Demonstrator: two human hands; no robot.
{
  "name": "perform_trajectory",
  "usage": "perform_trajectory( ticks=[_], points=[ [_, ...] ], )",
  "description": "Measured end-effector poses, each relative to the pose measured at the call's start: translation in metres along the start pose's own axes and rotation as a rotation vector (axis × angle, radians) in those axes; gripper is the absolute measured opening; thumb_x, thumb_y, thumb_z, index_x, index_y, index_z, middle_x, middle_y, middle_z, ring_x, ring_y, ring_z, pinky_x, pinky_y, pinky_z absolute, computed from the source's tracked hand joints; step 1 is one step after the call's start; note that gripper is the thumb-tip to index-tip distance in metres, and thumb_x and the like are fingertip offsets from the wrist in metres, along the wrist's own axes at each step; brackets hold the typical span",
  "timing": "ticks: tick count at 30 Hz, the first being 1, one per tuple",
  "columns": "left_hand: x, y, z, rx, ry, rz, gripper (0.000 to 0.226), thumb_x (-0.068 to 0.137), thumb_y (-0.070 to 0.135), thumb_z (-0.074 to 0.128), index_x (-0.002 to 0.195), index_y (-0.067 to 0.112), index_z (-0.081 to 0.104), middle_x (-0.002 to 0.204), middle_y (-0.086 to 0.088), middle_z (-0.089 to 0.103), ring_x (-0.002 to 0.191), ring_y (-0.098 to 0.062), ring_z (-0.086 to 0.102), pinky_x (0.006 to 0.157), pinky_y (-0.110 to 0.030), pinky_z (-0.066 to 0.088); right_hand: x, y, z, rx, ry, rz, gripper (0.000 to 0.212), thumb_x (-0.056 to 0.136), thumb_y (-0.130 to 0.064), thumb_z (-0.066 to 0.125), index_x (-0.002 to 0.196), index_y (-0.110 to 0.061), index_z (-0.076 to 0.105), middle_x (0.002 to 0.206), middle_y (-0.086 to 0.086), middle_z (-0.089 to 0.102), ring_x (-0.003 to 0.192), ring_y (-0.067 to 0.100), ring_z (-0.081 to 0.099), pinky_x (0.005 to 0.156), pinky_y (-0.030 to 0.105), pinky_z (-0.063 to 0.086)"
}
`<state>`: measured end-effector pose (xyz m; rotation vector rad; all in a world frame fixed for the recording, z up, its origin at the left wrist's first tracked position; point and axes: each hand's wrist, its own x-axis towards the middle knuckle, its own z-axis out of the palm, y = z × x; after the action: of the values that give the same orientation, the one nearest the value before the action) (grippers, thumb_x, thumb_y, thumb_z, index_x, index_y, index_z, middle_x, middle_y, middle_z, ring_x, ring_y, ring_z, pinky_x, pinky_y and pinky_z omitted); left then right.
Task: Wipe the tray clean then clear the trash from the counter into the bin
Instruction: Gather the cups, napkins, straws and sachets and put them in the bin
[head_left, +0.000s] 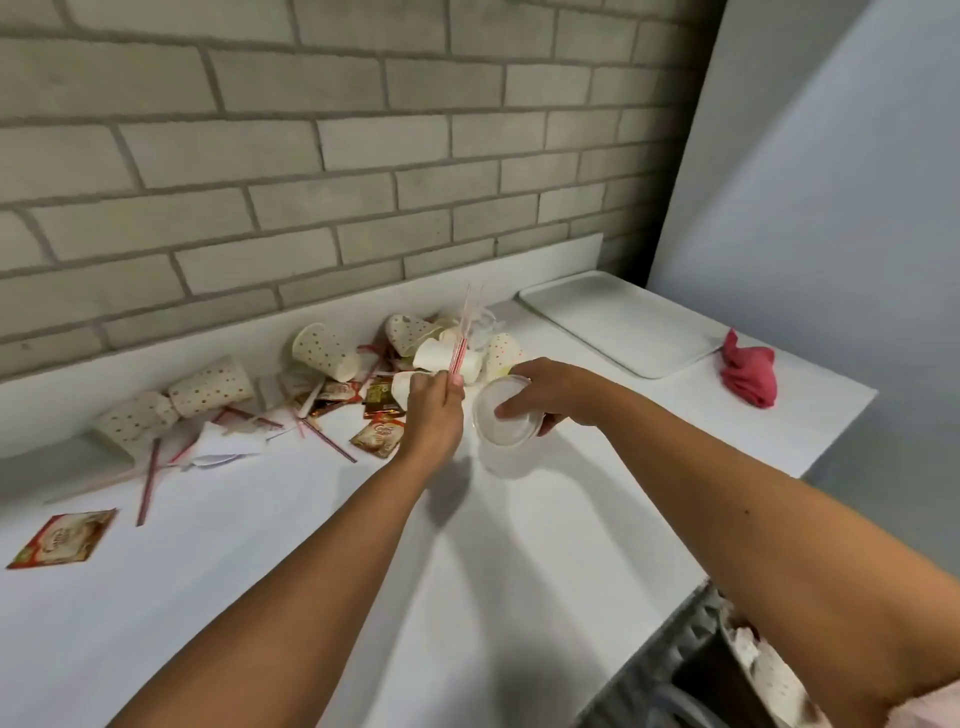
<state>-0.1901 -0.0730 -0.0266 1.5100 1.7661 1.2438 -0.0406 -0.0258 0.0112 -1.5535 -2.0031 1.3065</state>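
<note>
In the head view, both arms reach forward over the white bench (467, 571) to the near edge of a trash pile. The left hand (434, 410) has its fingers (420, 382) pinched round the lower end of a bundle of red-striped straws (460, 343). The bundle's long axis stands nearly upright, tipped a little toward the brick wall (311, 156). Just beside it, the right hand (550, 395) grasps a clear cup (504, 421) at the rim, fingers curled over the lip and the mouth turned toward the camera. The cup seems to be held clear of the bench, with its shadow below it.

The remaining trash lies beyond and to the left of the left hand, along the wall: spotted paper cups (324, 351) on their sides, sachets (376, 436) and loose straws (332, 441). One more sachet sits well apart at the near left.

The tray (618, 322) lies flat in the far right corner, bare, with a pink cloth (750, 374) bunched just beside it. By the look of it, the wiping is done.

At the lower right, below the bench edge and under the right forearm, a dark container holding spotted cups is probably the bin (753, 660), though it is blurred. If so, the drop lies back and to the right of both hands. The right hand is nearer, while the left must carry its straws across the bench.
</note>
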Motion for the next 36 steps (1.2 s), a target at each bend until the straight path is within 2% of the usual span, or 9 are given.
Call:
perform_trajectory(
  ticks=[5, 8, 11, 19, 23, 26, 29, 32, 36],
  points=[
    [-0.02, 0.055, 0.082, -0.131, -0.14, 0.085, 0.032, 0.102, 0.024, 0.031, 0.099, 0.005, 0.055, 0.106, -0.003, 0.031, 0.093, -0.014, 0.041, 0.079, -0.007, 0.025, -0.05, 0.06, -0.071, -0.032, 0.006, 0.135, 0.026, 0.084, -0.016, 0.068, 0.107, -0.013, 0.057, 0.091, 0.006, 0.056, 0.074, 0.02, 0.055, 0.057, 0.024, 0.05],
    [-0.036, 0.084, 0.132, -0.163, -0.256, 0.12, 0.027, 0.101, 0.026, 0.031, 0.092, 0.013, 0.053, 0.102, -0.001, 0.037, 0.087, -0.013, 0.043, 0.08, -0.019, 0.033, -0.078, 0.099, -0.11, -0.026, 0.051, 0.223, 0.026, 0.084, -0.016, 0.068, 0.107, -0.013, 0.056, 0.087, 0.005, 0.055, 0.069, 0.019, 0.054, 0.053, 0.024, 0.049],
    [-0.058, 0.108, 0.181, -0.231, -0.429, 0.116, 0.027, 0.101, 0.025, 0.034, 0.081, 0.017, 0.05, 0.082, 0.003, 0.046, 0.07, -0.011, 0.043, 0.063, -0.023, 0.037, -0.106, 0.142, -0.138, 0.019, 0.089, 0.297, 0.027, 0.084, -0.016, 0.068, 0.108, -0.013, 0.055, 0.09, 0.008, 0.057, 0.076, 0.022, 0.056, 0.055, 0.026, 0.05],
    [-0.116, 0.115, 0.286, -0.206, -0.731, 0.105, 0.03, 0.101, 0.023, 0.033, 0.074, 0.024, 0.046, 0.079, 0.001, 0.052, 0.065, -0.01, 0.045, 0.074, -0.031, 0.04, -0.165, 0.262, -0.163, 0.152, 0.206, 0.493, 0.036, 0.086, -0.007, 0.065, 0.116, -0.009, 0.046, 0.083, 0.008, 0.054, 0.064, 0.018, 0.053, 0.047, 0.025, 0.046],
    [-0.129, 0.099, 0.319, -0.144, -0.772, 0.058, 0.028, 0.101, 0.025, 0.032, 0.077, 0.027, 0.045, 0.079, 0.004, 0.054, 0.074, -0.016, 0.051, 0.075, -0.035, 0.045, -0.184, 0.326, -0.145, 0.073, 0.284, 0.588, 0.061, 0.082, -0.004, 0.068, 0.135, -0.012, 0.038, 0.112, 0.016, 0.05, 0.075, 0.023, 0.056, 0.041, 0.024, 0.05],
    [-0.136, 0.091, 0.338, -0.106, -0.771, 0.04, 0.023, 0.101, 0.024, 0.031, 0.086, 0.021, 0.048, 0.079, 0.006, 0.054, 0.069, -0.012, 0.051, 0.067, -0.027, 0.046, -0.188, 0.359, -0.127, -0.023, 0.202, 0.617, 0.061, 0.083, -0.006, 0.067, 0.137, -0.014, 0.041, 0.134, 0.017, 0.044, 0.109, 0.032, 0.053, 0.069, 0.038, 0.057],
    [-0.145, 0.084, 0.353, -0.109, -0.778, -0.023, 0.024, 0.101, 0.018, 0.031, 0.082, 0.022, 0.045, 0.077, 0.006, 0.054, 0.07, -0.011, 0.05, 0.065, -0.025, 0.044, -0.19, 0.37, -0.114, -0.059, 0.015, 0.584, 0.053, 0.088, -0.014, 0.063, 0.137, -0.017, 0.043, 0.134, 0.01, 0.049, 0.116, 0.029, 0.052, 0.089, 0.038, 0.053],
    [-0.15, 0.072, 0.365, -0.067, -0.8, -0.037, 0.026, 0.101, 0.017, 0.031, 0.08, 0.023, 0.044, 0.075, 0.006, 0.054, 0.069, -0.008, 0.05, 0.07, -0.028, 0.043, -0.185, 0.371, -0.122, -0.016, 0.089, 0.464, 0.046, 0.089, -0.004, 0.054, 0.135, -0.011, 0.047, 0.123, 0.015, 0.058, 0.095, 0.024, 0.058, 0.067, 0.022, 0.048],
    [-0.155, 0.065, 0.375, -0.028, -0.819, -0.069, 0.023, 0.101, 0.014, 0.032, 0.084, 0.021, 0.045, 0.071, 0.004, 0.049, 0.064, -0.009, 0.046, 0.061, -0.025, 0.039, -0.178, 0.357, -0.147, 0.422, 0.168, 0.228, 0.041, 0.087, 0.005, 0.054, 0.127, -0.003, 0.054, 0.093, 0.004, 0.055, 0.067, 0.009, 0.051, 0.054, 0.017, 0.039]
  ],
)
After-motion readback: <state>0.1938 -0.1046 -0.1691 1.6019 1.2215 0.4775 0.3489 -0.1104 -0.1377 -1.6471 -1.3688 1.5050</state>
